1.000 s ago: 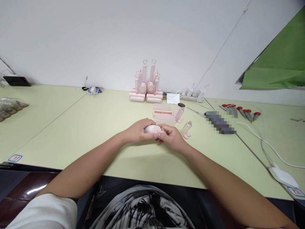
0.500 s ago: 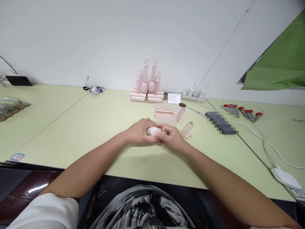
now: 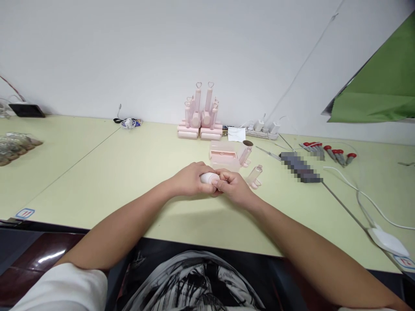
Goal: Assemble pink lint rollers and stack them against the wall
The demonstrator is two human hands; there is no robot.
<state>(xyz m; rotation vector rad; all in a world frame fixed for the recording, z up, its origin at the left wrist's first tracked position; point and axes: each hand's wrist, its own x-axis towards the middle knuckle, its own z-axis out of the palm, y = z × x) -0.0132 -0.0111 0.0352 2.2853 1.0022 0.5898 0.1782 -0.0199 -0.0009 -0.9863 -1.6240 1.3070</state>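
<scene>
Both of my hands meet over the middle of the pale green table around a small white and pink roller-shaped piece. My left hand wraps round its left end. My right hand pinches its right end with curled fingers. Most of the piece is hidden by my fingers. Just beyond my hands lies a pink open case, and two clear tubes with pink bases lie to its right.
A stack of pink rollers with heart-topped handles stands at the wall. Red-handled screwdrivers, a power strip and a white cable with a white device lie at the right. A bag sits far left.
My right fingers have closed further over the piece's right end, so less of it shows. Hands stay in the same spot.
</scene>
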